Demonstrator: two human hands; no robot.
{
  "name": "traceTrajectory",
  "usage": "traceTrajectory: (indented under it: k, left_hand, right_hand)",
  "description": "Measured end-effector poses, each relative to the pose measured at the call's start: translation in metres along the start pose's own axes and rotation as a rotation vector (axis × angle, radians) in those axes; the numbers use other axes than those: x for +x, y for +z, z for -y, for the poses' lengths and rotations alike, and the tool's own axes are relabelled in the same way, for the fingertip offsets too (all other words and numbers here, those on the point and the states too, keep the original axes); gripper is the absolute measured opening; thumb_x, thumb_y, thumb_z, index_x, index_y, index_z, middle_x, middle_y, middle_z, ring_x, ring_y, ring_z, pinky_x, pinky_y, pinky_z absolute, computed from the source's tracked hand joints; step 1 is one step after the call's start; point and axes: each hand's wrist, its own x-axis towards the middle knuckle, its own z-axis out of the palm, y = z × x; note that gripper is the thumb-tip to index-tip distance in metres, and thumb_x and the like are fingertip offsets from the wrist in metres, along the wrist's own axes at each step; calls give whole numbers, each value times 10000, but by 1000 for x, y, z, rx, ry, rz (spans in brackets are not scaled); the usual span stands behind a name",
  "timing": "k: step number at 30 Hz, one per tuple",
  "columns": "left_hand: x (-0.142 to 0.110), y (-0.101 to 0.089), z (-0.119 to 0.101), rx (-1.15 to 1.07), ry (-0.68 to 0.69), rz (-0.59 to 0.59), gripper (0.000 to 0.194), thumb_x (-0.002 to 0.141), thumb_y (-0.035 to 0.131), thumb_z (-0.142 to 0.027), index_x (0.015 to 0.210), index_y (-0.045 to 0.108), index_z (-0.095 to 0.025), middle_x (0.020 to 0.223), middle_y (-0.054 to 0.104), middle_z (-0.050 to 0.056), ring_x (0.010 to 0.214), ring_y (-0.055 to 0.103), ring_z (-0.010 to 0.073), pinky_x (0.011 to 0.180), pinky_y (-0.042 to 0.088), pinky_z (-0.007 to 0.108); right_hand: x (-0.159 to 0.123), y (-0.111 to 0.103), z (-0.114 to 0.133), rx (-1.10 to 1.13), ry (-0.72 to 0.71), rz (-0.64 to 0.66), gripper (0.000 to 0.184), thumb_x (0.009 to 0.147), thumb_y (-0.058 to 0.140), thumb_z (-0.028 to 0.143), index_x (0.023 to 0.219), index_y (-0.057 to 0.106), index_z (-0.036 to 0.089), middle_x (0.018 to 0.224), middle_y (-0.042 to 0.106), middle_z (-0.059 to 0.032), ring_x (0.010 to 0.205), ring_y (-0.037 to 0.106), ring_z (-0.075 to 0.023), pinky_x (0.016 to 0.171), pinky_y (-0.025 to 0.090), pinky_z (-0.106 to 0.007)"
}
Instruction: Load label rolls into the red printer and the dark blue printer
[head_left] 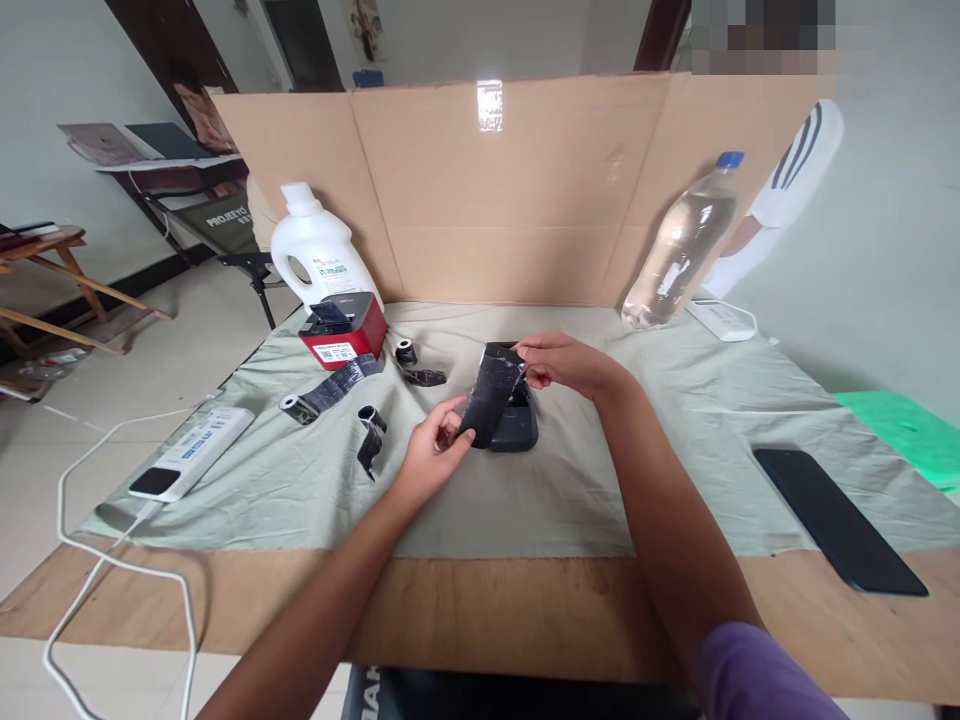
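Note:
A creased black strip [495,390], which looks like paper from a small roll, is stretched between my two hands. My left hand [441,440] pinches its lower end between thumb and fingers. At the upper right corner, the fingertips of my right hand [551,360] grip the strip. Directly behind and below it sits a small dark device [517,435] on the cloth, partly hidden by the strip and my right hand. To the left lie three small rolls with black tails: one roll [298,408], another roll [369,418] and a third roll [406,351].
A red and black box-shaped device [352,335] stands before a white jug [319,240]. Farther right are a tilted water bottle [679,250] and a phone [840,520]. A white power bank [199,455] with a cable lies left. Cardboard [510,200] walls the back; someone stands behind it.

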Motion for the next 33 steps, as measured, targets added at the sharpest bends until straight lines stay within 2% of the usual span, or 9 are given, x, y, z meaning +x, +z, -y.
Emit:
traceTrajectory:
  k: [6,10,15,17,19,22,26,30,33]
  left_hand:
    - [2,-7,-6,10,36,-115,337,796,711,-298,1112,663,-192,823,544,-16,664,470,104,613,389,224]
    - [4,-11,-2,37,106,-258,313,828,669,-292,1130,648,-213,967,537,14,719,492,107,624,397,218]
    - [0,-4,1,-36,158,-449,122,841,633,-249,912,541,-214,815,479,-19,658,453,109,628,393,230]
    - [-7,2,0,-29,230,-450,157,832,615,-206,801,463,-226,721,422,-39,619,421,112,610,376,237]
    - [-16,9,-2,-2,317,-348,208,820,596,-177,741,412,-236,657,380,-50,582,404,117,583,355,247]
    - [-29,19,-2,89,433,-50,173,790,577,-175,723,435,-247,586,405,-52,517,394,121,549,333,270]
    - [-36,30,2,192,488,282,121,719,559,-148,759,497,-243,532,456,-64,462,395,110,524,318,271]
    - [-34,33,4,215,414,458,151,700,576,-136,810,520,-222,561,492,-69,486,429,97,517,323,243]
    - [-30,30,6,207,290,437,193,700,571,-125,871,539,-209,602,516,-70,519,447,93,545,350,226]
  right_hand:
    - [-5,13,9,36,-7,28,358,903,650,377,658,459,200,610,455,28,550,403,-93,556,297,-264]
    - [-2,22,9,57,-19,54,355,901,655,388,677,448,209,612,403,43,536,406,-96,550,281,-265]
    - [11,39,-2,119,6,16,276,903,645,352,733,492,198,670,502,21,507,399,-77,513,283,-251]
    - [17,50,-5,123,32,-49,223,918,609,325,764,519,191,665,533,13,486,386,-73,488,282,-240]
    - [24,63,-4,69,64,-115,185,923,589,306,791,552,182,651,563,1,474,394,-75,466,286,-229]
    - [45,82,2,-104,108,-141,148,909,595,290,817,583,175,635,616,-19,461,415,-76,454,305,-217]
    - [102,109,9,-381,143,-71,137,876,599,265,775,576,175,649,681,-52,421,429,-77,449,335,-230]
    - [172,134,13,-601,251,21,96,856,631,246,835,596,159,636,700,-79,395,468,-98,423,311,-243]
    - [207,150,17,-701,360,83,155,852,646,219,981,618,137,624,702,-77,407,509,-121,422,313,-237]
